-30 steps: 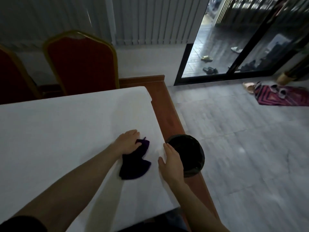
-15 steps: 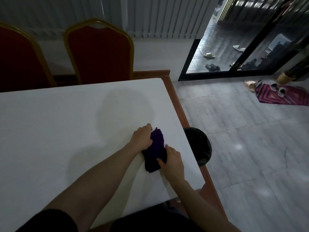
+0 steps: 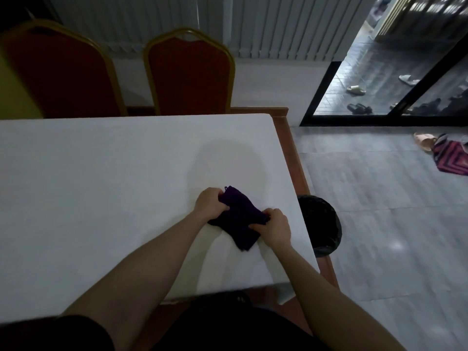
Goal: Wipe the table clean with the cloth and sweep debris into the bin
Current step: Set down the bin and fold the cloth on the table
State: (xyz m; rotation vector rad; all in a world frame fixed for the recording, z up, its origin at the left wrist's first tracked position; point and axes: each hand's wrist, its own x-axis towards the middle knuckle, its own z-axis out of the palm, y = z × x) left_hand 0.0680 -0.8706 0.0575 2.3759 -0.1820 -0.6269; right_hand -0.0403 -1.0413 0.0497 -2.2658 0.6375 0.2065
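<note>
A dark purple cloth lies bunched on the white table, near its right edge. My left hand grips the cloth's far left end. My right hand grips its near right side. Both hands rest on the tabletop with the cloth stretched between them. A black bin stands on the floor just past the table's right edge, partly hidden by the table. No debris shows on the white surface.
Two red chairs with gold frames, one and the other, stand at the table's far side. The table has a brown wooden rim. Grey tiled floor lies to the right, with a patterned mat, sandals and a glass door.
My right hand has left the table edge by the bin and taken hold of the cloth. Both hands and the cloth have shifted slightly away from the edge. The view has swung left.
</note>
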